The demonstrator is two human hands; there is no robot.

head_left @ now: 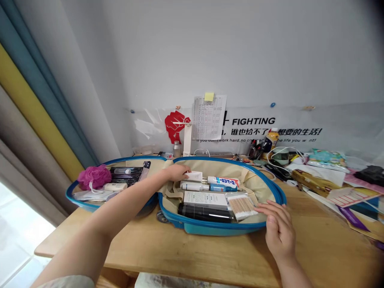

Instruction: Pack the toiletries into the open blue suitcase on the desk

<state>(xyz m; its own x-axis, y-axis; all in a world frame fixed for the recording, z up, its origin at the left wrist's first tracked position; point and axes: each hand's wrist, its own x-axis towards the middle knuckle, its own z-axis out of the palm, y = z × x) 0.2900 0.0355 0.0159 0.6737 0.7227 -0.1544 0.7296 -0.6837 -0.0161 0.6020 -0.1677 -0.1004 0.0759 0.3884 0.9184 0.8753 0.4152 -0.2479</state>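
Seemingly settling a small box (196,176) in the suitcase (228,229), right half.
Touching with left hand (178,173) — cannot tell if clamped; resting empty right hand (279,226) at suitcase's right rim — calls for flat seating.

Above the desk's far edge, a long translucent plastic banner (345,124) carries black print. Its top line reads "FIGHTING", after a partly covered character; below come "谁也给不了" and "想要的生活!", parted by a yellow plastic bottle (271,138). The lowest line shows "you don't work hard" and "life you w nt!". Table entries on the white paper sheet (209,120) are too small to read, as is print on the flat white rectangular carton (205,199) toward the blue-rimmed suitcase (222,229)'s near rim.
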